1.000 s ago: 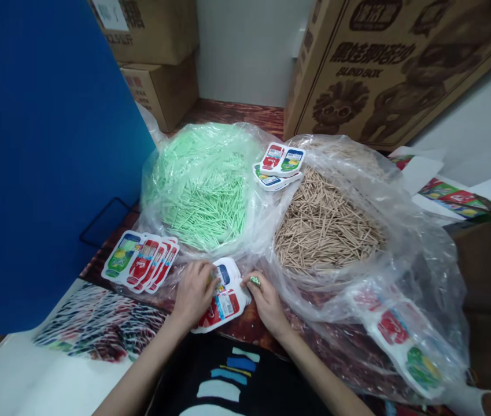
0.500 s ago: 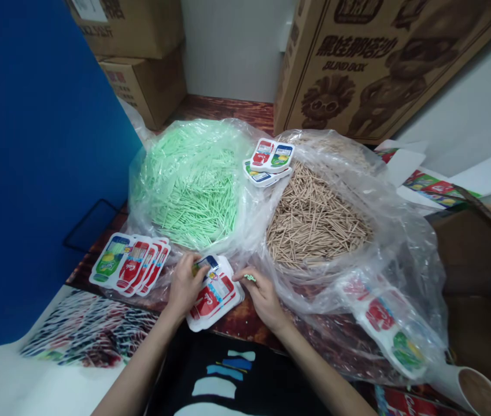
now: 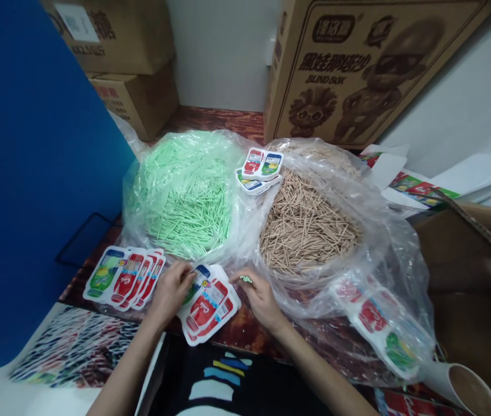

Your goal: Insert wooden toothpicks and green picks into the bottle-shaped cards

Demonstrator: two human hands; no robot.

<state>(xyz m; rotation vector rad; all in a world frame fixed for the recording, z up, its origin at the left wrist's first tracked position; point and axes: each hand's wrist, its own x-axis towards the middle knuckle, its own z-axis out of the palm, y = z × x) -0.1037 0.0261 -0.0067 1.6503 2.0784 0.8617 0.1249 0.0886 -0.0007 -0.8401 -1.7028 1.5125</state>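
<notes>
My left hand (image 3: 170,294) is closed with thumb and fingers on the left edge of a small stack of bottle-shaped packs (image 3: 204,315). The packs carry red "Cola" and green-lemon drink prints, and the top one is fanned to the left. Close to the stack's right side, my right hand (image 3: 260,300) is closed around a small bundle of green sticks (image 3: 246,279), their ends poking out between the fingers. Beyond both hands lies a plastic bag of loose green sticks (image 3: 197,214). Beside it, another bag holds brown sticks (image 3: 308,231).
Overlapping packs (image 3: 119,280) lie at the left. More packs (image 3: 259,167) rest between the bags, and a plastic-wrapped set (image 3: 375,323) is at right. A paper cup (image 3: 449,381) lies tipped at lower right. Cardboard boxes (image 3: 332,75) stand behind; a blue panel (image 3: 24,190) borders the left.
My left hand has shifted a little left, and the top pack is fanned further from those under it. My right hand still holds the green sticks. The camera view has tilted slightly.
</notes>
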